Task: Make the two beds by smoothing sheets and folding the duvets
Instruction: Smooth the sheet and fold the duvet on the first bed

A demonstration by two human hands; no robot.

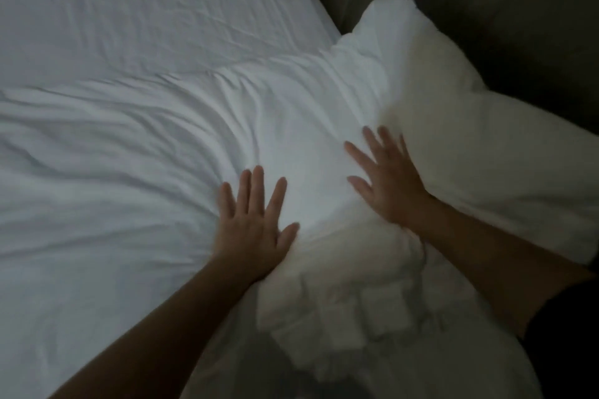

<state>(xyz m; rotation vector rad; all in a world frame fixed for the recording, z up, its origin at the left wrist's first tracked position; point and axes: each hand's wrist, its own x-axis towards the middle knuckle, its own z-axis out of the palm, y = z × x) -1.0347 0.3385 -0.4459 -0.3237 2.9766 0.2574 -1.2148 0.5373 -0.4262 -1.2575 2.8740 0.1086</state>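
Observation:
A white sheet (129, 26) covers the mattress at the upper left, lightly creased. A white duvet (113, 146) lies wrinkled across the middle of the bed. My left hand (252, 223) presses flat on the duvet with fingers straight and spread. My right hand (385, 178) lies flat on it too, fingers spread, at the edge of a white pillow (470, 146). Bunched duvet fabric (356, 295) sits between my forearms.
A dark padded headboard or wall (486, 10) runs along the upper right, behind the pillow. The room is dim. A dark sleeve (567, 334) shows at the lower right edge.

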